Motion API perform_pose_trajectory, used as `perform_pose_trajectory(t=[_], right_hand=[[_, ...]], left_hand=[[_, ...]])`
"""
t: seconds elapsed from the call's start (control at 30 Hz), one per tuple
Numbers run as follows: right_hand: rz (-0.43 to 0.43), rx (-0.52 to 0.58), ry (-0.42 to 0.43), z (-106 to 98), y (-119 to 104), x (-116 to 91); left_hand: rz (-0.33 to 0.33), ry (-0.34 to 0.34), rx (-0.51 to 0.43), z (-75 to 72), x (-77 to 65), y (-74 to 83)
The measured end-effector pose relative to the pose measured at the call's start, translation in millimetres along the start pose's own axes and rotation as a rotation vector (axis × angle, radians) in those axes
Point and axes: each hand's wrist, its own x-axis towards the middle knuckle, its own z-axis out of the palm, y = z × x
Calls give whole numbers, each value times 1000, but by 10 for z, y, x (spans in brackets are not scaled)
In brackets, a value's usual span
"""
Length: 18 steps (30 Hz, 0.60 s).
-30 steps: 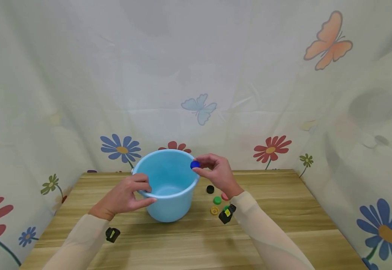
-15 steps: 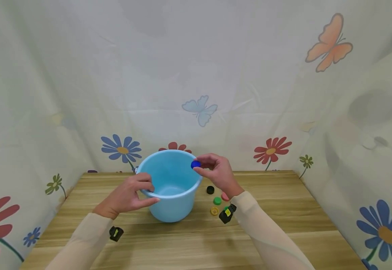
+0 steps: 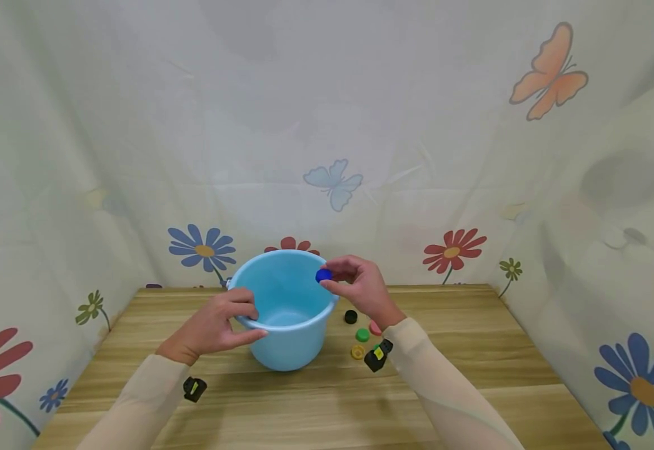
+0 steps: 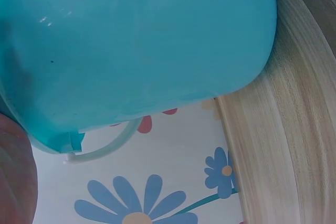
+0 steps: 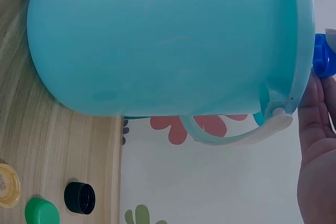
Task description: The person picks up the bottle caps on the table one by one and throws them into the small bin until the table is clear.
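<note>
A light blue bucket [image 3: 287, 347] stands upright on the wooden table. My left hand [image 3: 214, 322] grips its near left rim, fingers inside and thumb along the outside. Above the right rim, my right hand [image 3: 363, 289] pinches a blue bottle cap [image 3: 323, 275] between thumb and fingers. The right wrist view shows the blue cap [image 5: 325, 55] close over the bucket's rim [image 5: 304, 40]. No caps show on the visible part of the bucket's floor.
Right of the bucket lie a black cap [image 3: 351, 317], a green cap [image 3: 362, 335], a yellow cap [image 3: 357, 352] and a pink cap [image 3: 375, 327]. Another green piece is partly hidden by the right wrist camera [image 3: 376, 357]. A flowered curtain [image 3: 237, 125] hangs behind the table.
The bucket and my left hand shifted slightly right between the first two frames. The blue cap has since moved slightly left, still pinched in my right hand.
</note>
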Motion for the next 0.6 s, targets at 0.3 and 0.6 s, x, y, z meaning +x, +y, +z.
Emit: perform_pose_trajectory(t=[0.3,0.6], right_hand=[[14,-6,-17,8,-30,32],[14,-37,-36,15,-51,59]], left_hand=[[5,8,-22,6,4,-10],[-2,13,-22,11,5,-10]])
